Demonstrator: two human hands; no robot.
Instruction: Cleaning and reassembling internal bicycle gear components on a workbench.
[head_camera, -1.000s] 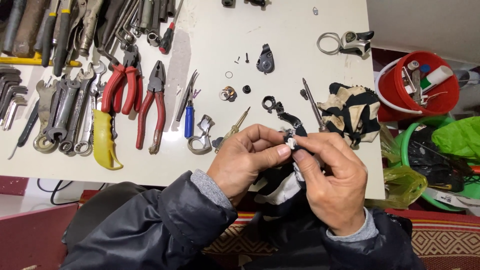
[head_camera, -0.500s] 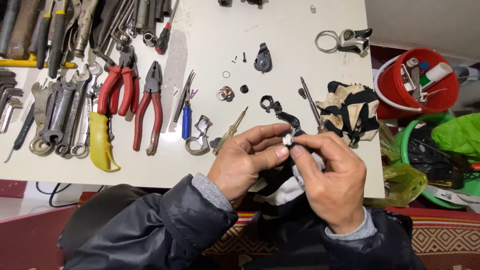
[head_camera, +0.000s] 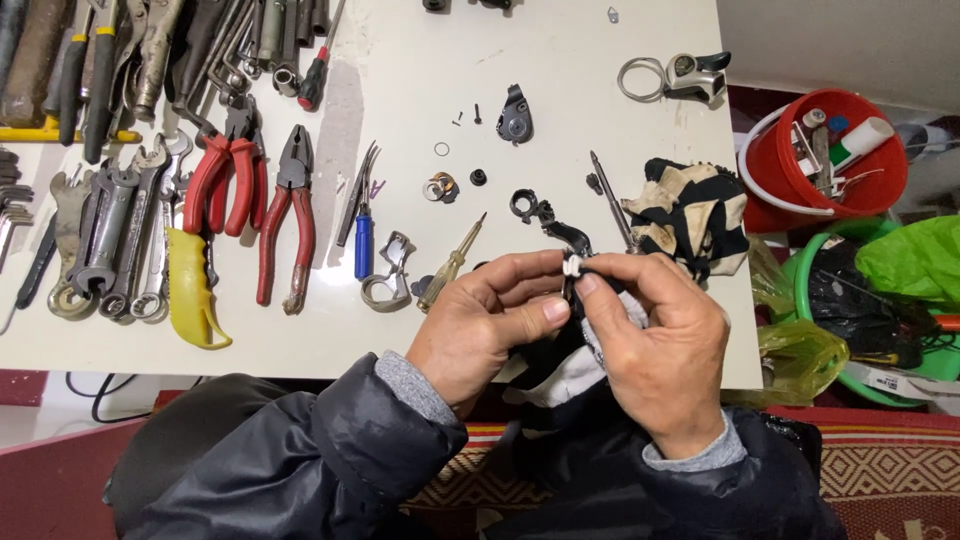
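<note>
Both hands are working together at the near edge of the white table (head_camera: 560, 60). The left hand (head_camera: 490, 320) is curling mostly closed, fingers bent inward, thumb pressing across toward the right hand; its fingertips are meeting at a small white part (head_camera: 572, 266) pinched between the two hands. The right hand (head_camera: 655, 345) is also nearly closed, thumb and forefinger nipping that same white part from the other side, the remaining fingers folding around a black-and-white cloth (head_camera: 580, 360) bunching under both palms. A thin dark piece is sticking down just below the white part; cannot tell what it is. The white part is sitting just above the table edge, between the fingertips, near a black clamp piece (head_camera: 545, 215) lying on the table just beyond the hands.

Around them: a small yellow-handled screwdriver (head_camera: 452, 265) is lying just left of the left hand, red-handled pliers (head_camera: 285, 210) farther left, a striped rag (head_camera: 690, 215) just beyond the right hand, and a red bucket (head_camera: 825, 165) well off to the right.
</note>
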